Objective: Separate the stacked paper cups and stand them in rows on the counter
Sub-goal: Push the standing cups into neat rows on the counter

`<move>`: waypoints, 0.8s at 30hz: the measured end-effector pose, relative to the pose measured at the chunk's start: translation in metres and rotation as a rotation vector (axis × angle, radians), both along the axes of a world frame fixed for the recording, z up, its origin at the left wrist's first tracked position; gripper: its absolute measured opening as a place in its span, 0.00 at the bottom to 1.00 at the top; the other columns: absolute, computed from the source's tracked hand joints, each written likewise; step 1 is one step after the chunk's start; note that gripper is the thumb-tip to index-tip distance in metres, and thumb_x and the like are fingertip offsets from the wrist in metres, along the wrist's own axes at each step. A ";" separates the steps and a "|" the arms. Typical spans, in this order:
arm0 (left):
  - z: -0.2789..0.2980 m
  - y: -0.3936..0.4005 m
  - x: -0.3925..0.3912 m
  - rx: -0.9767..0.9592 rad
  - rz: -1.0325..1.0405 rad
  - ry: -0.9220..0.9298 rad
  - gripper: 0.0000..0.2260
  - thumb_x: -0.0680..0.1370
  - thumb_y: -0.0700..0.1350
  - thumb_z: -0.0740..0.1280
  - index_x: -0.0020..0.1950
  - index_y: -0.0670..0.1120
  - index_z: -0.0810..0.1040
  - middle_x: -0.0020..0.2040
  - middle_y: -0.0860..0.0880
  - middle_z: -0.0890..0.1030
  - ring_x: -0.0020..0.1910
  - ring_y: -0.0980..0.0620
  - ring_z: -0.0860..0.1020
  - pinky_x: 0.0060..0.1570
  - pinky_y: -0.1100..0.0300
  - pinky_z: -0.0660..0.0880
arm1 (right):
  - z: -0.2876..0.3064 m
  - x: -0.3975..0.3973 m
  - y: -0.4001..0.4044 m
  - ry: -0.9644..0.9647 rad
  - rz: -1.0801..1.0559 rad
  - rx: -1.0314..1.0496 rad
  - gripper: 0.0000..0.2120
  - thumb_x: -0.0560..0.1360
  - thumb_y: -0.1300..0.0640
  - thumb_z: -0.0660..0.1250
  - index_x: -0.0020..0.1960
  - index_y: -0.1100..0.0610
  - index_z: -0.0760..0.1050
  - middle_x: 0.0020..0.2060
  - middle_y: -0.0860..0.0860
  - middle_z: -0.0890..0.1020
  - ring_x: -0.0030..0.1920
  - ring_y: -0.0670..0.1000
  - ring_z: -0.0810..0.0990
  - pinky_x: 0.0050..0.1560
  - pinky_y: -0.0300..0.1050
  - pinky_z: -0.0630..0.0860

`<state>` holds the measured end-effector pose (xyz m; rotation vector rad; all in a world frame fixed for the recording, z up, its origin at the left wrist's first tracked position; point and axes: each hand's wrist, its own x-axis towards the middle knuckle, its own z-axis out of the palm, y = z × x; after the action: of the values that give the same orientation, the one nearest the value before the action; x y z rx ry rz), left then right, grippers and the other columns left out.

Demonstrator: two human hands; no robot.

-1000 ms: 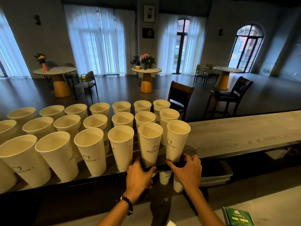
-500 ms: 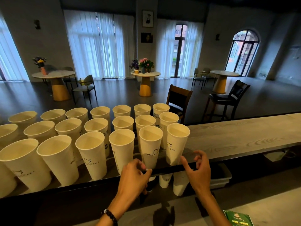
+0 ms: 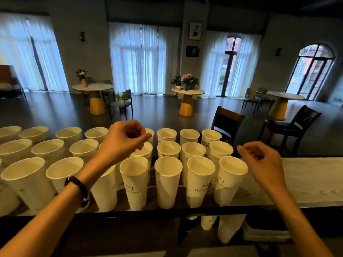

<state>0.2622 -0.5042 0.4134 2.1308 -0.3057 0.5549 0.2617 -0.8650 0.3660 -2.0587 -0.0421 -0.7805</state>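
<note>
Several white paper cups stand upright in three rows on the counter (image 3: 306, 179); the front row ends on the right with a cup (image 3: 232, 180) bearing a small black print. My left hand (image 3: 126, 140), with a dark bead bracelet on its wrist, hovers above the middle rows, fingers curled in against the thumb and nothing in them. My right hand (image 3: 259, 160) hangs in the air just right of the last cups, fingers loosely curled, also holding nothing. Neither hand touches a cup. More white cup shapes (image 3: 230, 229) show below the counter's front edge.
The pale wood counter stretches bare to the right of the rows. Behind it stand a dark wooden chair (image 3: 227, 121) and a black chair (image 3: 291, 127). Round tables with flowers stand farther back. A white bin (image 3: 265, 232) sits under the counter.
Both hands have risen from the counter's front edge to above the cups. The left hand moved up and left over the middle rows; the right rose beside the last column. The view tilted upward.
</note>
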 end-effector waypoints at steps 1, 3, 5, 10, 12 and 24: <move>0.001 0.009 0.010 0.039 0.001 0.003 0.04 0.75 0.47 0.74 0.46 0.48 0.82 0.36 0.53 0.84 0.35 0.55 0.83 0.35 0.63 0.80 | 0.008 0.009 0.005 0.048 0.031 -0.065 0.05 0.74 0.51 0.72 0.48 0.52 0.81 0.41 0.47 0.82 0.42 0.44 0.79 0.41 0.38 0.75; 0.001 0.029 0.025 0.142 0.011 0.008 0.04 0.75 0.47 0.74 0.48 0.49 0.83 0.41 0.53 0.84 0.39 0.57 0.83 0.40 0.63 0.80 | 0.018 0.028 0.025 0.124 0.109 -0.194 0.07 0.74 0.49 0.72 0.50 0.50 0.83 0.43 0.46 0.83 0.43 0.44 0.79 0.42 0.37 0.75; -0.001 0.048 0.034 0.236 0.025 0.001 0.04 0.75 0.47 0.74 0.49 0.51 0.84 0.42 0.56 0.83 0.41 0.60 0.82 0.39 0.68 0.77 | 0.023 0.043 0.050 0.166 0.179 -0.284 0.08 0.74 0.49 0.72 0.51 0.50 0.84 0.44 0.45 0.83 0.43 0.42 0.79 0.42 0.36 0.74; -0.016 0.071 0.056 0.547 -0.111 0.102 0.07 0.75 0.45 0.75 0.50 0.56 0.84 0.47 0.58 0.83 0.43 0.60 0.80 0.39 0.64 0.79 | 0.019 0.077 0.115 0.229 0.227 -0.418 0.08 0.73 0.47 0.72 0.49 0.50 0.85 0.45 0.48 0.85 0.42 0.45 0.79 0.47 0.44 0.80; -0.020 0.068 0.065 0.673 -0.129 0.131 0.09 0.75 0.44 0.75 0.52 0.56 0.85 0.49 0.56 0.83 0.44 0.57 0.80 0.43 0.60 0.82 | 0.013 0.087 0.130 0.267 0.194 -0.464 0.08 0.74 0.48 0.71 0.50 0.50 0.85 0.48 0.49 0.85 0.43 0.45 0.79 0.46 0.42 0.79; -0.034 0.062 0.086 0.869 -0.172 0.110 0.09 0.76 0.47 0.74 0.55 0.55 0.85 0.58 0.55 0.83 0.49 0.55 0.80 0.37 0.73 0.69 | -0.002 0.097 0.146 0.270 0.097 -0.455 0.08 0.74 0.47 0.72 0.50 0.48 0.84 0.46 0.48 0.85 0.40 0.46 0.80 0.46 0.45 0.82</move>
<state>0.3482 -0.4426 0.3789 2.9073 -0.7646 0.2039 0.3590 -0.7193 0.3640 -2.5564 -0.1805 -0.4533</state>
